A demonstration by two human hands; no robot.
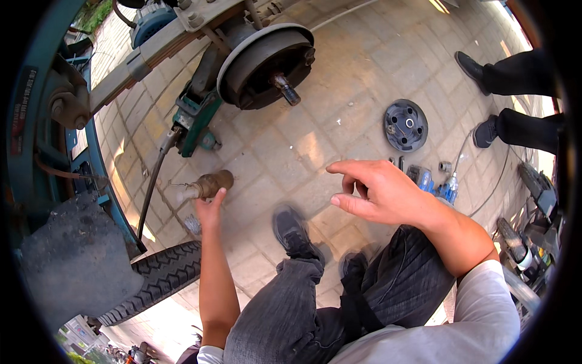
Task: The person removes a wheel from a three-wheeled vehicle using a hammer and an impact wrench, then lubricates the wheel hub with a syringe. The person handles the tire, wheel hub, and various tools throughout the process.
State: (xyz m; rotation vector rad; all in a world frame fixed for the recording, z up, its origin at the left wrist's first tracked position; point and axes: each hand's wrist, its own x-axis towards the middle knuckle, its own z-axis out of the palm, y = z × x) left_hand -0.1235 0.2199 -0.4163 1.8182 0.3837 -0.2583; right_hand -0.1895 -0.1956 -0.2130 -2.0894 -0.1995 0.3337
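My left hand (209, 208) is at a brown, dirty bottle-like container (216, 181) with a pale, cloudy end. The thumb lies along its near side; the other fingers are mostly hidden behind it, apparently wrapped round it. My right hand (381, 193) hangs over the paving to the right, holding nothing, its index finger stretched out and its thumb apart. Ahead of me is a wheel hub with brake parts (267, 70), its rusty, greasy axle stub (285, 88) sticking out toward me. A green jack (200, 124) stands below the axle.
A round black drum (405, 126) with holes lies on the paving at right. Blue power tools (447, 189) and a small socket (445, 166) are beyond my right wrist. Another person's shoes (485, 131) stand at far right. A tyre (160, 276) is at lower left.
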